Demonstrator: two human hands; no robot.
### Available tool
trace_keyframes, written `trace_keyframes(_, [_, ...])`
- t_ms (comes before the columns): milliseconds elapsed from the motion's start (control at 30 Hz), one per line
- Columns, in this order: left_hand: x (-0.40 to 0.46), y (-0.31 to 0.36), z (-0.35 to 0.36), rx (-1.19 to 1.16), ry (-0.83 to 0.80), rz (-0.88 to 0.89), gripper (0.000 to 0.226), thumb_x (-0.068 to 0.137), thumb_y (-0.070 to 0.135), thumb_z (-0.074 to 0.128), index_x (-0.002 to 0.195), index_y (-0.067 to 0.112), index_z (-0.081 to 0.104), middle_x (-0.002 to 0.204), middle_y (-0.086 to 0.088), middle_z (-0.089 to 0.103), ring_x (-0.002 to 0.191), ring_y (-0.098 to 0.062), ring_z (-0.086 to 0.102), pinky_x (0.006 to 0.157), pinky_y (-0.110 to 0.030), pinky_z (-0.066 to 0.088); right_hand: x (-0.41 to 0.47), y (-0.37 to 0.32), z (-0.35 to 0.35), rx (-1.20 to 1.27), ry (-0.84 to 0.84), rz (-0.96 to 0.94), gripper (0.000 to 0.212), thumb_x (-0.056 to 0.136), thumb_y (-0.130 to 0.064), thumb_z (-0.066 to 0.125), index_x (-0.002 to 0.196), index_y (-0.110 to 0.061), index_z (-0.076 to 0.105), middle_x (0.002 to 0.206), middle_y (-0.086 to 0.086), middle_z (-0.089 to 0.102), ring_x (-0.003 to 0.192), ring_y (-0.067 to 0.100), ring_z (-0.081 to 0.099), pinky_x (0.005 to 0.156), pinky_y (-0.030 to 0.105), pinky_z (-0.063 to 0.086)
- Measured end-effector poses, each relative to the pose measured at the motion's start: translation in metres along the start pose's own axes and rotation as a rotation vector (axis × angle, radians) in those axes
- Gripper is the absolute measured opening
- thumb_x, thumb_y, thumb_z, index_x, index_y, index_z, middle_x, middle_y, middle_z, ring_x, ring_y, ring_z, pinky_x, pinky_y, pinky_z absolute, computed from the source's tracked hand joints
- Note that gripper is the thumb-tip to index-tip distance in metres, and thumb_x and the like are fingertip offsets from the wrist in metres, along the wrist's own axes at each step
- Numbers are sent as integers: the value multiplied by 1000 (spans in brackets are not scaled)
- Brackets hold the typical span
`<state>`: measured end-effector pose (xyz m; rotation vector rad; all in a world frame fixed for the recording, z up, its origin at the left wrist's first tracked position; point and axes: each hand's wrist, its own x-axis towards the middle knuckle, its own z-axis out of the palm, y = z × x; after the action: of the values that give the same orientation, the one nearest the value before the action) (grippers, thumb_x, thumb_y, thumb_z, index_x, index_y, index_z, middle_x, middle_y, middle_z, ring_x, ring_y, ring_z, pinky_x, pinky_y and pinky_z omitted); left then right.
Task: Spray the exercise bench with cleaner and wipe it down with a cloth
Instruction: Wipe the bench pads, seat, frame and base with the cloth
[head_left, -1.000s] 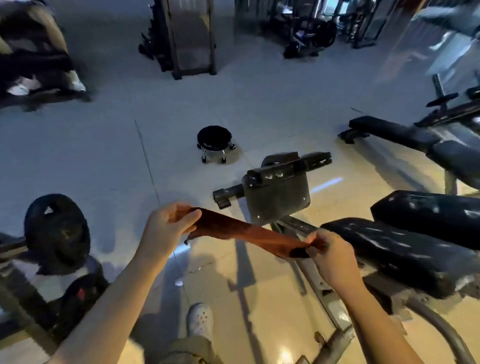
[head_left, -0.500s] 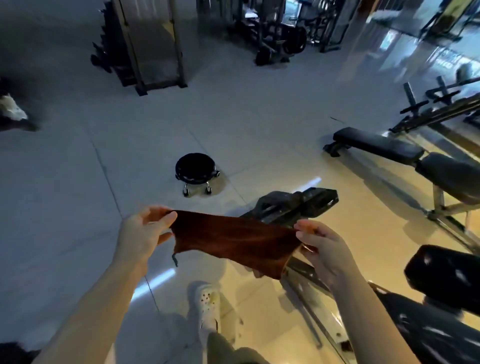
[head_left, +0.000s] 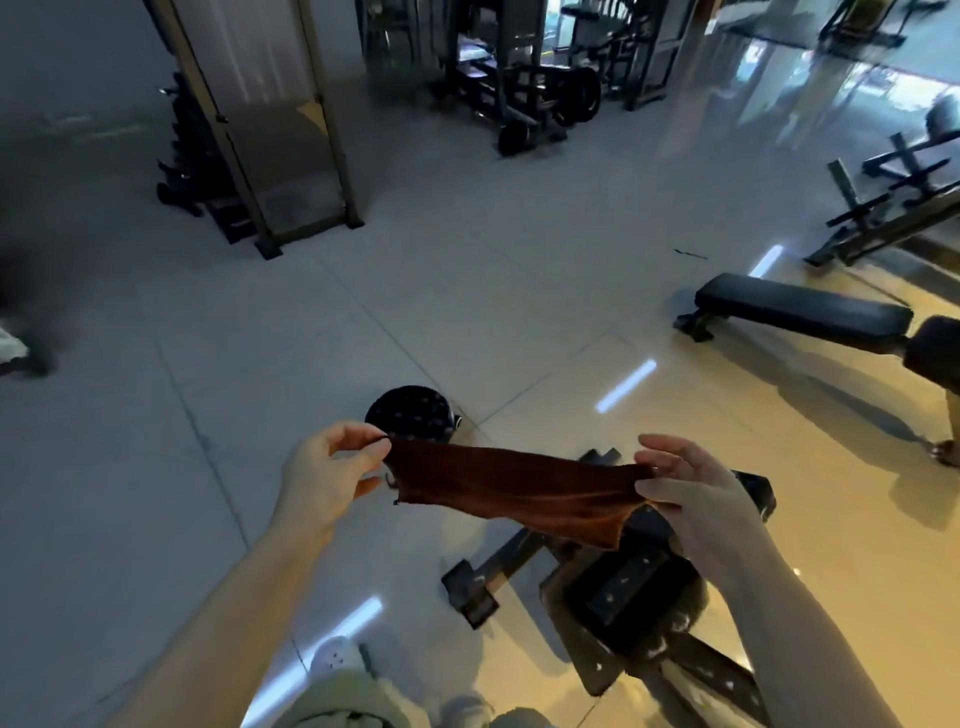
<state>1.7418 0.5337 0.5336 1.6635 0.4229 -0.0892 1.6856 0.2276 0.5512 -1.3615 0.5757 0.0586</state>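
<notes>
Both hands are up in front of the chest with the cloth (head_left: 511, 491) stretched between them — it's a rust-brown rag, held in the air above the near end of the exercise bench (head_left: 631, 587). Its long axis runs pretty much left to right, sagging and dropping a bit toward the right, where a loose corner hangs down. Left hand (head_left: 324, 475) has a narrow grip, pinching the left corner between thumb and fingertips. Right hand (head_left: 693, 496) pinches the other end with thumb and a finger, remaining fingers spread loosely. Just past the left hand there's a small round black stool (head_left: 410, 413) on the tiled floor (head_left: 467, 291), and another flat bench (head_left: 802, 309) sits well off to the right.
</notes>
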Motion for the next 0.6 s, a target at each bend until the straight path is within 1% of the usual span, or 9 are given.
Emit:
trace_keyframes(67, [52, 7, 14, -17, -80, 9, 15, 89, -1, 64, 81, 12, 64, 84, -8, 63, 72, -17, 62, 58, -19, 55, 20, -4, 16, -108, 105, -56, 33, 86, 16, 56, 103, -10, 65, 100, 7, 65, 93, 20, 63, 66, 22, 51])
trace_keyframes(167, [133, 20, 38, -18, -186, 1, 12, 89, 0, 64, 84, 11, 65, 84, -7, 64, 75, -15, 62, 59, -17, 55, 56, -1, 42, -181, 287, -145, 25, 88, 12, 59, 94, -11, 68, 91, 6, 68, 84, 16, 64, 57, 11, 47])
trace_keyframes(200, [160, 25, 46, -25, -226, -9, 12, 89, 0, 64, 84, 11, 64, 85, -7, 63, 75, -15, 62, 59, -18, 56, 68, 1, 51, -190, 343, -160, 25, 88, 11, 60, 92, -13, 69, 90, 7, 69, 85, 18, 64, 60, 13, 47])
trace_keyframes(300, [237, 43, 64, -20, -364, -14, 12, 88, -1, 64, 83, 10, 63, 82, -9, 63, 72, -19, 63, 62, -17, 56, 106, 2, 88, -137, 505, -140, 23, 88, 7, 62, 94, -14, 69, 97, 12, 69, 95, 27, 65, 72, 30, 52])
trace_keyframes(367, [284, 56, 70, 50, -459, 5, 12, 89, 0, 64, 84, 11, 63, 81, -10, 63, 73, -22, 62, 65, -19, 56, 125, -1, 117, 8, 591, -104, 14, 86, -1, 67, 97, -11, 68, 103, 15, 67, 97, 28, 65, 67, 28, 54])
trace_keyframes(433, [326, 66, 75, 129, -545, 35, 10, 88, 4, 66, 84, 13, 64, 83, -9, 65, 77, -24, 62, 72, -29, 56, 139, -6, 142, 126, 659, -125, 20, 81, -16, 75, 99, -9, 68, 106, 14, 66, 95, 26, 66, 61, 24, 55])
trace_keyframes(500, [361, 79, 84, 199, -632, 68, 10, 88, 6, 68, 84, 15, 65, 86, -8, 66, 81, -23, 62, 75, -32, 54, 149, -14, 160, 116, 734, -112, 13, 87, -4, 67, 100, -6, 67, 104, 14, 66, 91, 23, 67, 59, 22, 55])
trace_keyframes(533, [373, 85, 91, 223, -664, 83, 10, 87, 7, 68, 84, 16, 66, 87, -7, 66, 81, -21, 62, 73, -28, 53, 152, -17, 165, 76, 763, -107, 13, 89, 2, 62, 98, -6, 66, 102, 13, 66, 91, 23, 67, 58, 22, 55])
trace_keyframes(600, [388, 94, 109, 249, -732, 119, 10, 87, 8, 69, 83, 17, 66, 88, -5, 65, 81, -18, 63, 69, -24, 52, 156, -22, 171, -62, 819, -130, 17, 90, 4, 59, 92, -11, 67, 98, 8, 68, 93, 22, 68, 61, 22, 57])
